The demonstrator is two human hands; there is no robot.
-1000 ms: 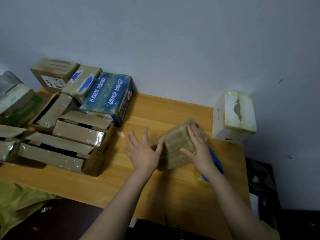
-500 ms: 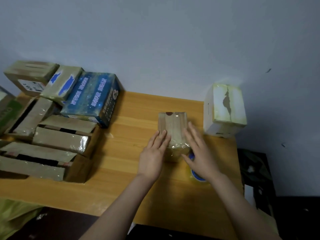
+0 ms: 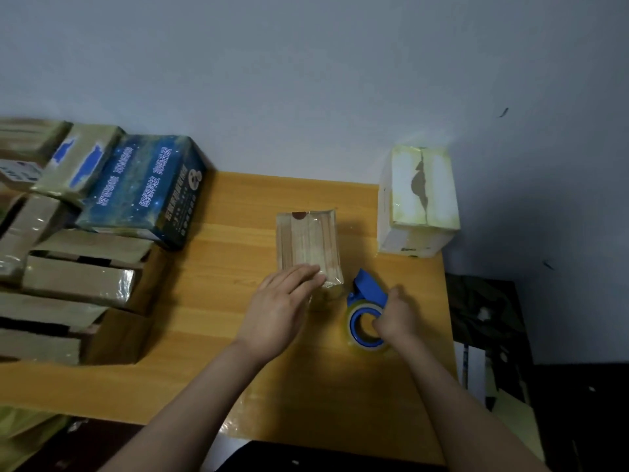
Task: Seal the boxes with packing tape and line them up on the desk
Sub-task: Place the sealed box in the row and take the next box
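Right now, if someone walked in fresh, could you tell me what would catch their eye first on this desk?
Probably the bright blue tape dispenser near the right edge of the desk, gripped by the right hand, beside the small tape-wrapped box mid-desk, with the left hand flat on its near end. Then the dark blue starry box in the pile at left, and the white box with a torn top at the far right corner.

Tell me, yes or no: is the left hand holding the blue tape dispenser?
No, the left hand rests with straight fingers on the small box; the right hand grips the blue tape dispenser.
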